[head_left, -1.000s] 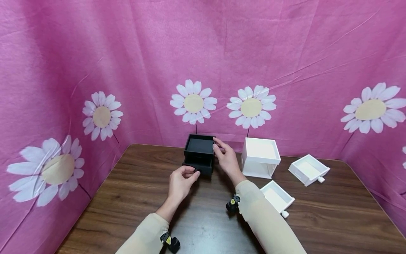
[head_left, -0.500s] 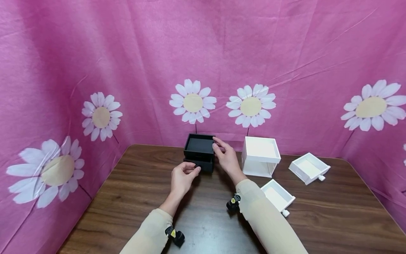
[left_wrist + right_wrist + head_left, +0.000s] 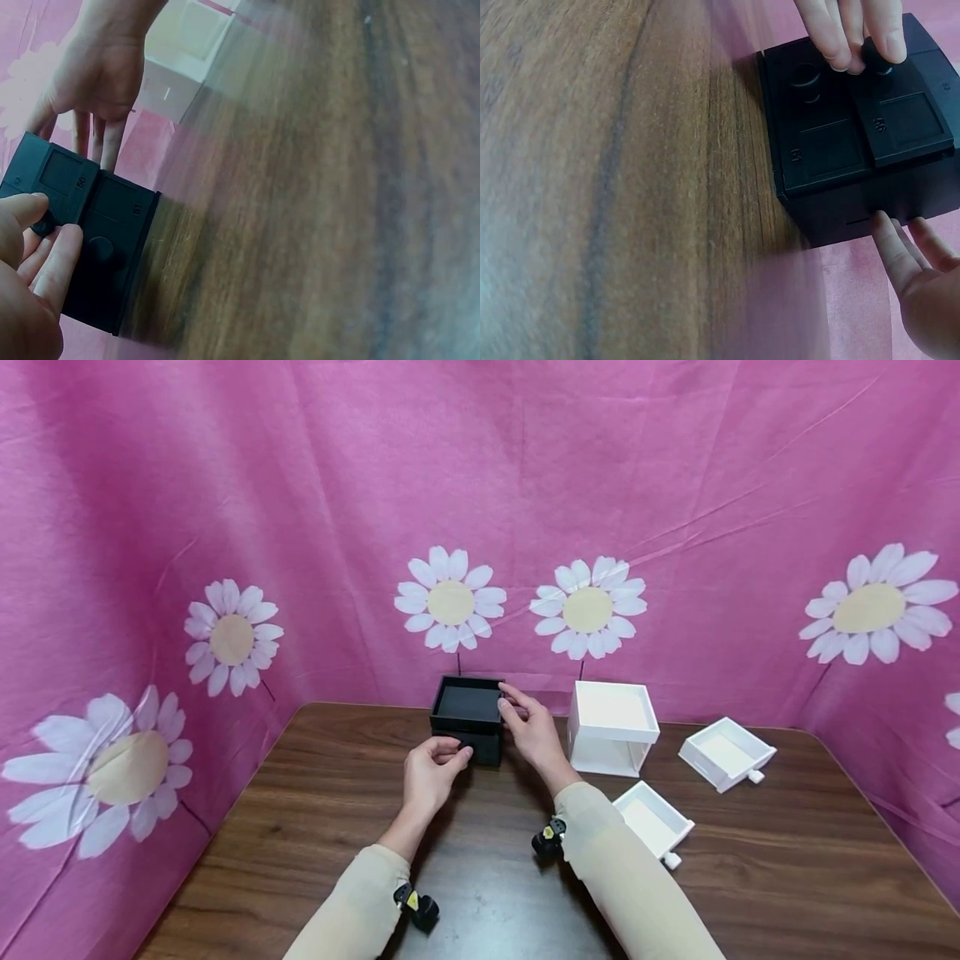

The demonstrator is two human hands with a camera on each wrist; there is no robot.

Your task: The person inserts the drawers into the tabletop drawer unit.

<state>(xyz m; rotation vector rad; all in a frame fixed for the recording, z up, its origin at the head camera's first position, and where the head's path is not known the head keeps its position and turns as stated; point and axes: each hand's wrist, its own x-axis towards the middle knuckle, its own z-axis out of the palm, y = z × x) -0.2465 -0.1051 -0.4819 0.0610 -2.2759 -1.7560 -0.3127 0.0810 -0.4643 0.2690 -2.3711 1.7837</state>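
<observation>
A small black drawer box (image 3: 467, 706) with a tray-like top stands near the back of the table. Its two drawer fronts show in the wrist views, each with a round knob. My left hand (image 3: 431, 774) pinches the knob of the upper drawer (image 3: 906, 120) between thumb and fingers. That drawer front stands slightly proud of the lower drawer (image 3: 112, 225), whose knob (image 3: 100, 251) is untouched. My right hand (image 3: 536, 735) rests straight fingers (image 3: 891, 244) against the box's right side. In the head view the left hand partly hides the upper front.
Right of the black box stands a white box frame (image 3: 613, 727) with an open front. Two white drawers, one behind (image 3: 726, 753) and one nearer (image 3: 651, 821), lie to its right and in front. A pink flowered cloth (image 3: 345, 527) hangs behind the wooden table (image 3: 315, 827).
The upper black drawer has slid back into the box, pushed by my left hand, which moved away from me. My right hand has stayed at the box's side.
</observation>
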